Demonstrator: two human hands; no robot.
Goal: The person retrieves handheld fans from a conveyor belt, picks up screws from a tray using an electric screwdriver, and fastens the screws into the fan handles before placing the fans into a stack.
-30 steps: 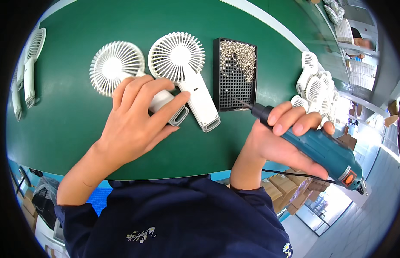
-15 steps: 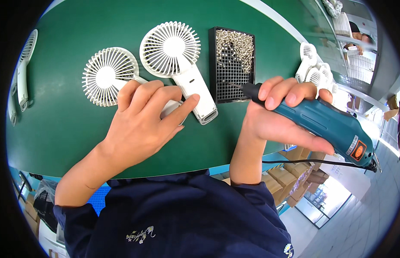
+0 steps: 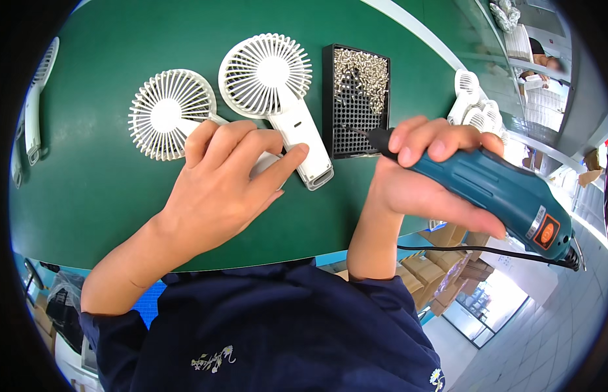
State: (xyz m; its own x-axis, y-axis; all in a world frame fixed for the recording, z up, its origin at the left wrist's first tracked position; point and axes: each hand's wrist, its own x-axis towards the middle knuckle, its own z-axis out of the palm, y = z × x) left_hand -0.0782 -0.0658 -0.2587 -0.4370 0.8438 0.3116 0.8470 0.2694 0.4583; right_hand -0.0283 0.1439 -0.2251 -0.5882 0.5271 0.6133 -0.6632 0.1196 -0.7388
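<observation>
Closest in, the right hand (image 3: 425,186) is wrapped tight around a teal electric screwdriver (image 3: 506,196), its dark bit angled down at the lower edge of a black perforated screw tray (image 3: 356,124) – it looks to be picking up a screw, so the driving seems not yet begun. The left hand (image 3: 219,189) lies palm down on the handle of a white round-grilled handheld fan (image 3: 167,114), fingers spread, pinning it to the green table (image 3: 88,196). Just beside it lies a second white fan (image 3: 278,91), untouched. Farther right, a heap of white fans (image 3: 477,114) waits.
</observation>
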